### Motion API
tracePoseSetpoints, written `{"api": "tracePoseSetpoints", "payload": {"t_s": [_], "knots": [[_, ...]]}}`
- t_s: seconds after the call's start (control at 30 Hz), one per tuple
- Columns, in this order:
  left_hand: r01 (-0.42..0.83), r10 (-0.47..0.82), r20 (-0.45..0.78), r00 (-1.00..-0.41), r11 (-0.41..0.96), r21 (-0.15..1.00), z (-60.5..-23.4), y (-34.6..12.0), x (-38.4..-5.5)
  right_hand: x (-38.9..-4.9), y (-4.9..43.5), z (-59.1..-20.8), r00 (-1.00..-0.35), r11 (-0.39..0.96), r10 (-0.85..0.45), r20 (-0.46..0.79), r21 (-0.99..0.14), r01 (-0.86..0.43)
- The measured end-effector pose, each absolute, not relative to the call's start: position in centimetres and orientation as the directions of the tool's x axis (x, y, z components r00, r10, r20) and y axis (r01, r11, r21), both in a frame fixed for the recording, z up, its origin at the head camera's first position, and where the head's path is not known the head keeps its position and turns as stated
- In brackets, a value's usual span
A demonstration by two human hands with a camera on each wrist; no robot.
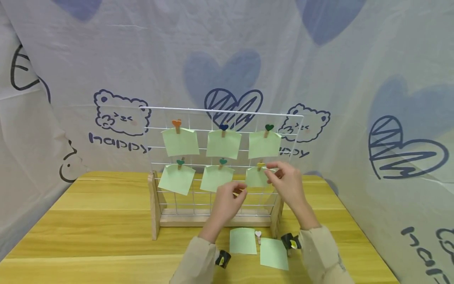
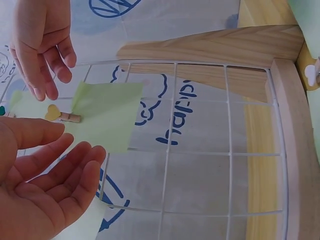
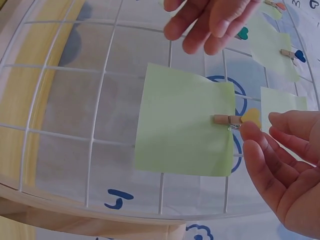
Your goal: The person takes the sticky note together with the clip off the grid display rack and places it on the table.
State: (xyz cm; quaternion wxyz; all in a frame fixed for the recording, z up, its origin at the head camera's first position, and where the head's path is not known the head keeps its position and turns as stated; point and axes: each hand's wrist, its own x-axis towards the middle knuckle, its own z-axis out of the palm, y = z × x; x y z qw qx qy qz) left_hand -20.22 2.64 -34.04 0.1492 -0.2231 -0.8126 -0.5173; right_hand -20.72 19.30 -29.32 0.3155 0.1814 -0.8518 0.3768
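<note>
At the near side of the wood-grain table (image 1: 106,236), two beige sleeves (image 1: 320,252) reach forward, a black wrist device (image 1: 223,259) beside each cuff. Between the sleeves, two loose pale-green notes (image 1: 242,241) lie flat, with a white-heart clothespin (image 1: 258,235) between them. Another wooden peg (image 1: 289,253) peeps out by the right-hand device, mostly hidden from me.

Farther in, the person's left hand (image 1: 228,201) hangs in front of the rack, fingers softly bent, thumb and fingertips apart, gripping nothing. Higher up, the right hand (image 1: 287,183) has its fingers bent and parted as well, just beside the yellow-heart clothespin (image 3: 225,119); I cannot tell whether a fingertip brushes the heart. That clothespin clamps the top edge of the lower-right note (image 3: 182,120), which hangs on the white wire grid (image 1: 248,113).

Five more pale-green notes (image 1: 181,144) share the grid, making two rows of three. Along the upper row I see orange (image 1: 176,124), navy (image 1: 223,127) and dark-green (image 1: 269,127) heart clothespins; two teal heart clothespins (image 1: 180,162) hold the rest of the lower one, its leftmost note tilted. Wooden uprights (image 1: 154,209) and a crossbar (image 1: 181,221) support the grid.

Behind everything hangs a pale cloth (image 1: 149,59) printed with blue hearts, bear faces and "happy".
</note>
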Motion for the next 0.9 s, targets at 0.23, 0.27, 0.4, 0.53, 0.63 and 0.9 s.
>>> {"api": "tracePoseSetpoints", "payload": {"t_s": [0.23, 0.27, 0.4, 0.53, 0.63, 0.9], "knots": [[0.521, 0.178, 0.491, -0.853, 0.356, 0.776, -33.4, 2.6, -20.5, -20.9, 19.1, -28.9, -0.711, 0.665, -0.089, 0.698, -0.490, -0.564], [0.524, 0.172, 0.497, -0.850, 0.358, 0.773, -33.4, 2.6, -20.6, -20.9, 19.1, -28.9, -0.708, 0.669, -0.093, 0.700, -0.483, -0.565], [0.529, 0.146, 0.513, -0.846, 0.364, 0.767, -33.2, 2.5, -20.9, -21.0, 19.1, -28.7, -0.717, 0.687, -0.096, 0.691, -0.475, -0.550], [0.535, 0.148, 0.519, -0.842, 0.364, 0.762, -32.9, 2.5, -21.1, -21.1, 19.0, -28.5, -0.731, 0.697, -0.101, 0.675, -0.476, -0.536], [0.532, 0.157, 0.512, -0.844, 0.365, 0.764, -32.7, 2.5, -21.2, -21.1, 18.9, -28.4, -0.740, 0.708, -0.108, 0.664, -0.471, -0.526], [0.514, 0.145, 0.498, -0.855, 0.375, 0.772, -32.5, 2.7, -21.4, -21.3, 18.8, -28.4, -0.748, 0.724, -0.130, 0.651, -0.453, -0.520]]}}
